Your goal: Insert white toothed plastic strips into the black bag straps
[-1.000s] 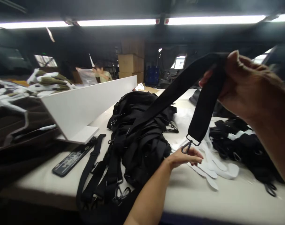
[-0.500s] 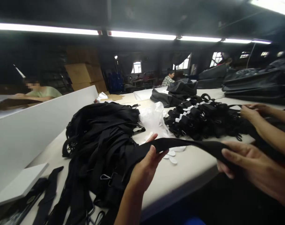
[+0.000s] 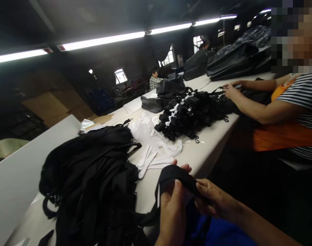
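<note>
A wide black strap (image 3: 175,173) arches over my left hand (image 3: 174,205), its thumb pressed against the near side and its fingers behind. To the right, my right hand (image 3: 213,198) pinches the same strap between thumb and fingers. The strap's lower part runs left towards a large heap of black straps (image 3: 91,177) on the pale table (image 3: 197,153). White strips with scalloped edges (image 3: 148,164) lie just beyond my left hand, beside crumpled white plastic (image 3: 143,128).
A second pile of black straps with white tags (image 3: 189,112) lies further back. At right, a person in a striped top (image 3: 299,102) handles black material. A white board (image 3: 30,171) stands along the left. Dark bags (image 3: 156,102) lie beyond.
The view has swung right and tilted. My hands are closer together, and the strap, stretched between them before, now curves over my left hand. More white strips show.
</note>
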A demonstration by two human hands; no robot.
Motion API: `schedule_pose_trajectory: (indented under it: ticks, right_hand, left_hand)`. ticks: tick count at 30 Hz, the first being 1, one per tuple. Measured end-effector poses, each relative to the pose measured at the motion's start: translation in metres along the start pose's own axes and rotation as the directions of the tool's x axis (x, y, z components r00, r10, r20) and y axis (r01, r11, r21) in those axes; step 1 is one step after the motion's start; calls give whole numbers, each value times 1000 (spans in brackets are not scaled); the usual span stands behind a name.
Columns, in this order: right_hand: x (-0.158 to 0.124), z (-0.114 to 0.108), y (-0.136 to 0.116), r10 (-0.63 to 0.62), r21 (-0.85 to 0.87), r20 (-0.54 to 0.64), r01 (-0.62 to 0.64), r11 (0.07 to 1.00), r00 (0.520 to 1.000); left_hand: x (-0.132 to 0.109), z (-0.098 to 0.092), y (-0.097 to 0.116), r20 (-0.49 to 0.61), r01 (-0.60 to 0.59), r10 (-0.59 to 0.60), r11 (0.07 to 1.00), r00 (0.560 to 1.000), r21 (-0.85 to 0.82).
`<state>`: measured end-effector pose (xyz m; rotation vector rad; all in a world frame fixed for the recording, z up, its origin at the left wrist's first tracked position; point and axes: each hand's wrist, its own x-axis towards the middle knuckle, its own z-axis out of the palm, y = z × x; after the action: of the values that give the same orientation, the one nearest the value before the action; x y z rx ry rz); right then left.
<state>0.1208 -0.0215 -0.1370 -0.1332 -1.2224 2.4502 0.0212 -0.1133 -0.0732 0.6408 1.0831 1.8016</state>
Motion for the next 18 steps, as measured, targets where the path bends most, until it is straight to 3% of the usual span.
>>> schedule_pose_trajectory:
  ticks: [3,5,9,11,13,18]
  right_hand:
    - [-12,-12,-13,-43,83,16,42,996,999]
    - [-21,-19,-14,-28,136,47,21,990,998]
    - [-41,-34,-7,-4,20,9,4,1000,1000]
    - [-51,-40,-3,-39,-113,-74,31,993,997]
    - [-61,-46,-4,-91,-265,-135,53,963,987]
    - [-81,-61,-13,-204,-587,-308,-17,809,929]
  left_hand:
    - [1,13,9,-12,-128,130,984,991,125]
    - [5,20,12,21,-207,210,933,977,295]
    - [15,33,14,139,-309,304,634,942,709]
    - [19,43,16,199,-334,298,527,934,782]
    - [22,56,17,255,-341,236,487,938,804]
    - [22,92,12,306,-293,65,529,950,796]
